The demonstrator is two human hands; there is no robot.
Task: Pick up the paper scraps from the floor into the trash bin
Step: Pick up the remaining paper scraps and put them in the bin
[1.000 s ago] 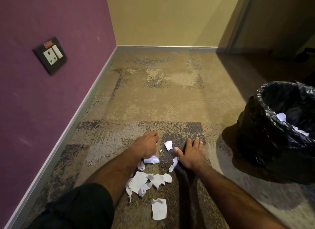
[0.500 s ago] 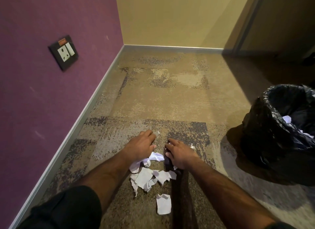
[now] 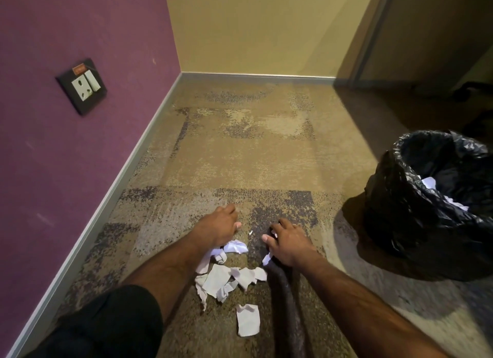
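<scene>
A: Pressing down on the carpet (image 3: 240, 157), are both hands busy?

B: Yes. The left hand (image 3: 217, 228) lies palm down with its fingers curled loosely, and crumpled scraps (image 3: 236, 247) poke out from under its near edge. Whether it grips them, I cannot tell.

A: And the other?

B: The right hand (image 3: 289, 244) is spread, palm down, with a small white scrap (image 3: 266, 258) showing under its thumb side; it covers the scrap but does not clearly pinch it.

A: Where is the rest of the paper?

B: A loose pile of torn pieces (image 3: 226, 279) sits between the forearms, just nearer than the hands, with one single piece (image 3: 248, 320) nearer still.

A: The bin?

B: The trash bin (image 3: 416, 224), lined in black plastic, stands on the floor to the right, well apart from the right hand, with some white paper (image 3: 429, 182) already inside.
</scene>
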